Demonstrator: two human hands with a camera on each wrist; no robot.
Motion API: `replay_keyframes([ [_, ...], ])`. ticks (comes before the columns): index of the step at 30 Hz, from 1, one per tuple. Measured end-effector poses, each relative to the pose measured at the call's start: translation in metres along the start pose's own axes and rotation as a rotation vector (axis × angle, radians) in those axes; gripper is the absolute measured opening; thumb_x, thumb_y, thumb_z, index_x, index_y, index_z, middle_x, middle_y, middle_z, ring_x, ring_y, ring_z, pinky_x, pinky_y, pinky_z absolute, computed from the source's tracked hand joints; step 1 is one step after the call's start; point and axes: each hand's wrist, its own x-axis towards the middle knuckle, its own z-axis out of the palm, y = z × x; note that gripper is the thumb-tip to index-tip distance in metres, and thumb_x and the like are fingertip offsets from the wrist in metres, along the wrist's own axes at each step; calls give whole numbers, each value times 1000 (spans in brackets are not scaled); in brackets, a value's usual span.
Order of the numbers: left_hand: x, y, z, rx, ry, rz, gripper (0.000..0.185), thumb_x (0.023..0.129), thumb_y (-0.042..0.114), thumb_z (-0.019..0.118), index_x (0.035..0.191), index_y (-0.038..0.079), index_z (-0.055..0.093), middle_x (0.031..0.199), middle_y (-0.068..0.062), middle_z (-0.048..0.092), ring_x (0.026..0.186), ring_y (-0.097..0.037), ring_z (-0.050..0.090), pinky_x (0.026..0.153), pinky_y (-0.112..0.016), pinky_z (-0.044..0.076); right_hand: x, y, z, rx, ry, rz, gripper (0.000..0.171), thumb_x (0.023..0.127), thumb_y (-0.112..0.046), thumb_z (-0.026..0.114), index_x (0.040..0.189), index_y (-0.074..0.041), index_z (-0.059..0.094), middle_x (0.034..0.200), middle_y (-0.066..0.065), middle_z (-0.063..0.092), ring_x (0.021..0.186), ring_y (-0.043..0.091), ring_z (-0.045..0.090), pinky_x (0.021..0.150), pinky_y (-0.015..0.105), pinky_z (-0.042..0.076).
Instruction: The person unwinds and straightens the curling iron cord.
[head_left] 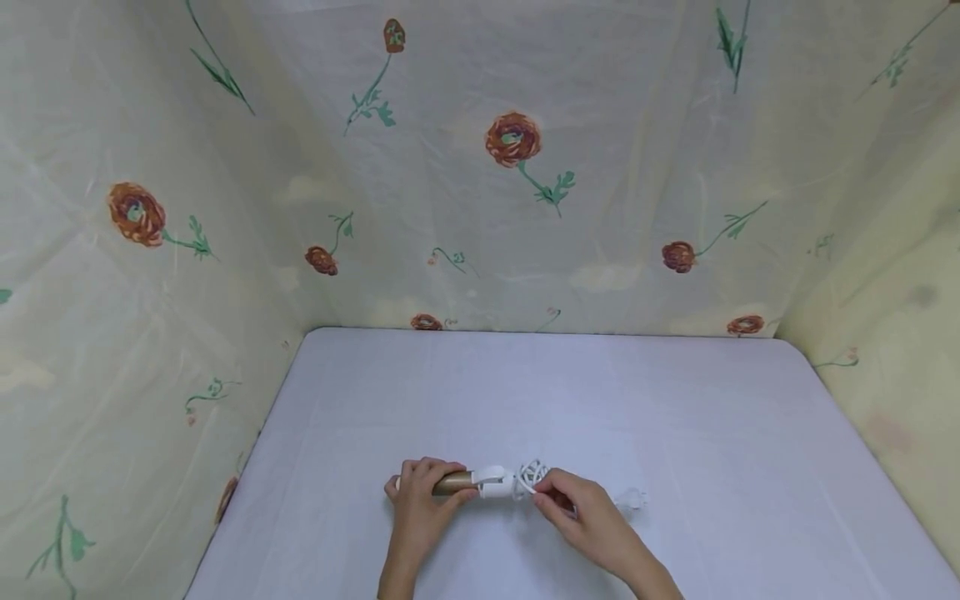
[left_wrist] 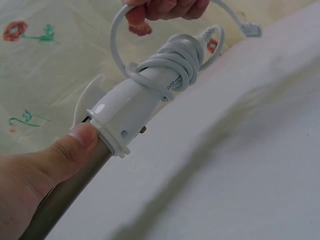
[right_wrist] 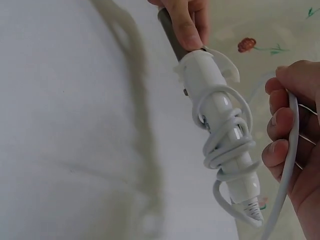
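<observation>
A curling iron [head_left: 495, 483] with a white handle and a brownish metal barrel [left_wrist: 70, 195] is held up over the white table. My left hand [head_left: 420, 500] grips it by the barrel, the thumb [left_wrist: 82, 137] lying close to the clamp lever [right_wrist: 225, 65]. White power cord [right_wrist: 230, 150] is wound in several loops around the handle. At the handle end, my right hand [head_left: 588, 521] pinches a loose length of this cord between thumb and fingers, held away from the handle. Past the right hand, the plug [head_left: 632, 500] hangs at the cord's end.
The white tabletop [head_left: 570, 392] has rounded far corners. Pale flower-printed cloth [head_left: 600, 167] encloses it at the back and on both sides. The shadow [left_wrist: 185, 170] of the hands and iron falls on the table.
</observation>
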Motion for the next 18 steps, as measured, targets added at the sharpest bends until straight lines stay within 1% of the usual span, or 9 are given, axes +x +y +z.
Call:
replay_keyframes([
  [4,-2,-1,2,-6,-11,9,37,63,47,78,95,30,71,95,10,65,94,-13,46,94,-57,19,1,2,-4,-16,5,-5,11,90,-11,64,89,-22,61,81,-13,63,69,-5,53,61,18,49],
  [7,-4,-3,3,-11,-25,13,37,63,48,78,94,30,71,95,10,65,94,-12,45,94,-57,19,1,4,-7,-38,14,-25,10,89,-12,65,89,-22,62,80,-13,63,66,-5,51,58,17,47],
  [12,-3,-3,2,-20,-44,18,37,64,48,77,96,32,70,96,11,65,95,-11,45,94,-56,18,5,9,-13,-57,30,-68,6,88,-13,66,90,-19,65,81,-8,66,69,-5,53,60,18,49],
  [14,-3,-3,1,-24,-54,29,36,64,48,77,96,32,70,96,12,65,95,-11,45,95,-55,17,7,11,-15,-67,44,-80,5,87,-13,66,90,-17,66,79,-7,66,67,-5,52,58,17,48],
  [18,-4,-3,1,-25,-58,72,36,64,48,76,95,32,70,94,13,65,93,-10,45,93,-55,20,8,15,-17,-91,59,-64,3,88,-15,66,90,-16,67,77,-9,64,63,-5,46,54,17,43],
])
